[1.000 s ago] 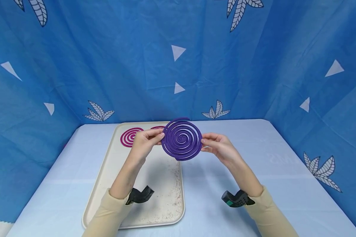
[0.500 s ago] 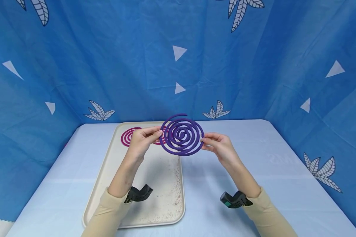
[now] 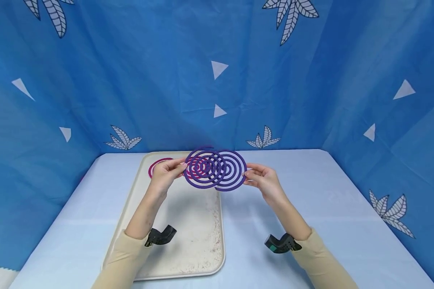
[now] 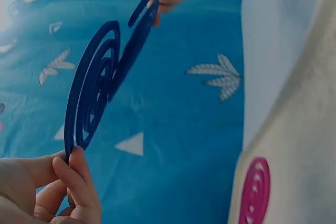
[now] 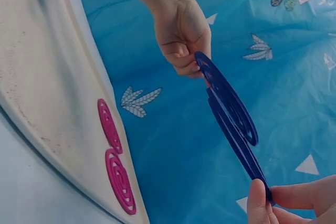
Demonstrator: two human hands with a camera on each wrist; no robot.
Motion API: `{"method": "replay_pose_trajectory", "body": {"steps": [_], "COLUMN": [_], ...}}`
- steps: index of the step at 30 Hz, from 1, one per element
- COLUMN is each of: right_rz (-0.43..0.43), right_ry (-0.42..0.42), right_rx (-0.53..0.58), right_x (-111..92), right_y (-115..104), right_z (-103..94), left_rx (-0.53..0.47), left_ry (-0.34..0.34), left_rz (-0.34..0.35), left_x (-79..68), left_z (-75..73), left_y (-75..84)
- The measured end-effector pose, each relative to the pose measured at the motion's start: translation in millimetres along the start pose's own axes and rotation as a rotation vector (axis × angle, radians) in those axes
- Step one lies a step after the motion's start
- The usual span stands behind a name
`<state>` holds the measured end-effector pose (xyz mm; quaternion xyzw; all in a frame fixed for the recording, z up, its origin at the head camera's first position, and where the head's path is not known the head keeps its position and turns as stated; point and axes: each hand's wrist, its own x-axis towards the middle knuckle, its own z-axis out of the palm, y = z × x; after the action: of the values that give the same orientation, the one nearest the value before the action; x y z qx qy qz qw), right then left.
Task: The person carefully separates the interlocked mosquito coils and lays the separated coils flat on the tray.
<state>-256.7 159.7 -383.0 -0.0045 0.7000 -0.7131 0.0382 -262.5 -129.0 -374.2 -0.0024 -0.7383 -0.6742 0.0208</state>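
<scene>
Two purple mosquito coils are held up over the far end of the tray, overlapping side by side with their edges crossing. My left hand (image 3: pixel 163 174) pinches the outer edge of the left coil (image 3: pixel 203 186) between thumb and fingers. The right coil (image 3: pixel 238 168) is pinched at its outer edge by my right hand (image 3: pixel 265 180). In both wrist views the coils appear nearly edge-on, one lapped against the other. Behind them on the tray lie two pink coils, one (image 5: pixel 122 184) beside the other (image 5: pixel 108 127); in the head view they are partly hidden by my left hand and the purple coils.
The beige tray (image 3: pixel 191 228), with worn specks near its right edge, lies on the white tabletop (image 3: pixel 293 212), left of centre. A blue patterned curtain (image 3: pixel 166 80) hangs around the back and sides. Each wrist wears a black camera mount (image 3: pixel 160 236).
The two coils were stacked almost as one disc; they have slid apart sideways into two overlapping spirals. My left hand has moved left, while the right hand stays nearly in place.
</scene>
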Motion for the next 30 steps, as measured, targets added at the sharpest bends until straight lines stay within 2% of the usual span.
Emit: {"method": "replay_pose_trajectory", "body": {"steps": [4, 8, 13, 17, 25, 30], "right_rz": [0.006, 0.032, 0.075, 0.073, 0.061, 0.041], "right_ry": [-0.010, -0.004, -0.017, -0.064, -0.157, -0.154], "right_rx": [-0.015, -0.051, -0.061, -0.030, -0.021, -0.045], "right_x": [5.1, 9.0, 12.6, 13.4, 16.8, 17.2], "right_y": [11.9, 25.9, 46.8, 62.7, 85.6, 91.8], "right_z": [3.5, 12.2, 29.5, 44.0, 65.7, 75.5], "left_rx": [0.004, 0.059, 0.170, 0.258, 0.358, 0.488], "left_ry": [0.046, 0.057, 0.037, 0.009, -0.039, -0.057], "left_rz": [-0.084, -0.155, -0.228, -0.282, -0.276, -0.232], "left_x": [0.8, -2.2, -6.5, -10.8, -18.0, -20.4], "left_z": [-23.1, -51.8, -86.4, -105.9, -126.3, -131.8], "left_y": [-14.9, -28.8, -49.1, -65.6, -91.9, -97.4]}}
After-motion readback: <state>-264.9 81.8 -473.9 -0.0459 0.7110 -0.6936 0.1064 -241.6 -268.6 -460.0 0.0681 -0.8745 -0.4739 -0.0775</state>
